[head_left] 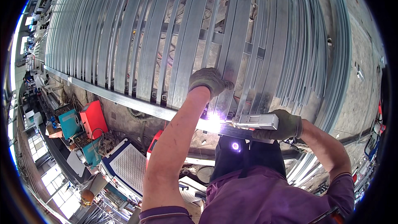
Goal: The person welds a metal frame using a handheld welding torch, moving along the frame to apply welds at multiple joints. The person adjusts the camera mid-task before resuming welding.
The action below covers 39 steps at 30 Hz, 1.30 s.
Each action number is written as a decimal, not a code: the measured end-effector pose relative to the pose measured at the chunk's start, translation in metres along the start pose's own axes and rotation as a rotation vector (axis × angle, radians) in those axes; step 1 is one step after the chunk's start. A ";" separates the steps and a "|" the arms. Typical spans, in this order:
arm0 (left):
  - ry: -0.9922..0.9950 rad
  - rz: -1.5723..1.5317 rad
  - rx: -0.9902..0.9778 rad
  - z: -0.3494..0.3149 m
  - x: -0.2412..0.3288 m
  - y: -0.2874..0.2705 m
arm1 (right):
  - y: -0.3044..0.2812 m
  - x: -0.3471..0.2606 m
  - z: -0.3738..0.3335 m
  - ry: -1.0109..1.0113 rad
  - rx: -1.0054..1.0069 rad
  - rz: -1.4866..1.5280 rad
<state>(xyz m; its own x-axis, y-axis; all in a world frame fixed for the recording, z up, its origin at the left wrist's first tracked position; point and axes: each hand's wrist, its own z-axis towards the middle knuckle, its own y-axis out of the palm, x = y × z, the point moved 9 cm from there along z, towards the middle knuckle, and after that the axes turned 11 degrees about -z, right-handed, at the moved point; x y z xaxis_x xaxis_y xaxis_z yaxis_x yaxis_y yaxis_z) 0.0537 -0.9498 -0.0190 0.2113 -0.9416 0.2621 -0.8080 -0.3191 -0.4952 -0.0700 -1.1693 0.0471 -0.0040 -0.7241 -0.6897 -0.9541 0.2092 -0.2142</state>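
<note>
A large frame of long galvanised steel tubes (186, 37) fills the upper view, laid across a square cross rail (124, 99). My left hand (208, 81), in a grey-green work glove, presses flat on one tube just above the rail. My right hand (282, 126), also gloved, grips a grey box-shaped welding gun (257, 121) pointing left. A bright white-violet welding flash (213, 120) burns at its tip, where a tube meets the rail. My purple sleeves show at the bottom.
Below the rail stand a red machine (93, 118), teal boxes (68, 123) and a blue-and-white unit with a perforated top (128, 168). Loose steel strips (331, 58) lie stacked at the right on a concrete floor (365, 79).
</note>
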 end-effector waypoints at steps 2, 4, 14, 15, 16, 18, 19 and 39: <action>-0.008 -0.007 0.003 0.002 -0.002 0.001 | -0.001 0.000 -0.002 0.055 -0.013 0.038; -0.010 -0.014 -0.006 0.003 -0.001 0.001 | 0.000 0.002 -0.002 0.051 -0.004 0.037; 0.011 0.009 0.000 0.005 -0.001 0.003 | 0.001 0.005 -0.003 -0.077 0.067 -0.001; 0.014 0.015 0.001 0.005 -0.001 0.003 | 0.000 0.004 -0.004 -0.072 0.069 0.018; 0.017 0.020 0.003 0.004 0.000 0.003 | 0.002 0.008 -0.003 -0.053 0.050 -0.007; 0.020 0.025 0.000 0.005 0.001 0.003 | 0.005 0.015 -0.003 -0.023 0.028 -0.039; 0.019 0.022 -0.004 0.005 0.001 0.003 | 0.006 0.016 -0.003 -0.015 0.022 -0.047; -0.005 0.002 0.009 0.006 -0.002 0.001 | 0.007 0.019 -0.008 -0.036 -0.010 -0.035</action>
<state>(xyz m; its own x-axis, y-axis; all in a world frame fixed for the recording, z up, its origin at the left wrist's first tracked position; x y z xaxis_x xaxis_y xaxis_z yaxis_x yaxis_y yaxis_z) 0.0558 -0.9491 -0.0246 0.2118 -0.9429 0.2571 -0.8037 -0.3177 -0.5030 -0.0790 -1.1870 0.0377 0.0397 -0.7069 -0.7062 -0.9565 0.1775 -0.2316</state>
